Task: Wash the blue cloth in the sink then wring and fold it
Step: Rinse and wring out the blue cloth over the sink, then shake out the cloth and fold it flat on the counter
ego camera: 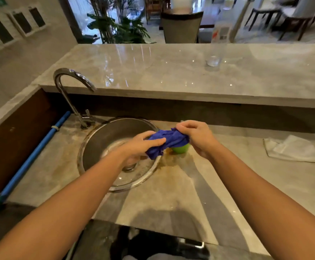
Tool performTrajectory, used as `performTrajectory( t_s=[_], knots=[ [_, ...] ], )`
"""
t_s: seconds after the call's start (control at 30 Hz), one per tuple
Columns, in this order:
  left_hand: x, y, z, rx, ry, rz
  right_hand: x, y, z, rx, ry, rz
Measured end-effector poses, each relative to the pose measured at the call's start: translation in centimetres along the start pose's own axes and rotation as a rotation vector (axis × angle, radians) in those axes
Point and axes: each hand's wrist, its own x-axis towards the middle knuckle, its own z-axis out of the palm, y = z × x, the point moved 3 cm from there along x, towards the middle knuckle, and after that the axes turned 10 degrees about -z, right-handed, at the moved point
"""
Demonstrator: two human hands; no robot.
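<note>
- Holding the blue cloth (pixel 169 141) bunched and twisted above the right rim of the sink (pixel 100 136), left hand (pixel 143 146) and right hand (pixel 197 137) each clasping one end
- Risks dripping onto the counter (pixel 171 186) instead of into the basin if wrung this far right
- May knock the green cup (pixel 181 148) just beneath when twisting harder
- Could slip free and fall if either clasp loosens mid-twist

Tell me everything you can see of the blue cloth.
The blue cloth is deep blue, soft-looking fabric, bunched and twisted into a short roll. It is held above the right rim of the sink: the left hand grips its left end, the right hand its right end. A loose corner hangs below.
</note>
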Motion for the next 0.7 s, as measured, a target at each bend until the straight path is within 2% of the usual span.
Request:
performTrajectory(
  t_s=[0.1, 0.17, 0.33, 0.4, 0.5, 0.7],
  knots=[
    [-0.4, 0.5, 3.5, -0.091, -0.015, 0.015, -1.0, -1.3, -2.7, 0.032, -0.059, 0.016],
    [-0.6, 1.1, 5.0, -0.105, 0.044, 0.057, -1.3, -2.2, -4.2, -0.046, -0.088, -0.023],
    [-0.7, 2.8, 6.6, 0.083, 0.259, 0.267, -2.0, -4.3, -7.3, -0.300, -0.076, -0.171],
    [-1.1, 3.9, 7.9, 0.137, 0.223, 0.334, -2.8, -5.2, -8.4, -0.231, -0.084, -0.167],
    [-1.9, 5.0, 11.2, 0.230, 0.073, 0.389, -3.6, -6.3, -9.1, -0.135, -0.096, -0.184],
    [-1.9, 5.5, 14.8, 0.328, 0.089, 0.402, -4.5, -7.3, -10.3, -0.031, -0.096, -0.188]
  ],
)
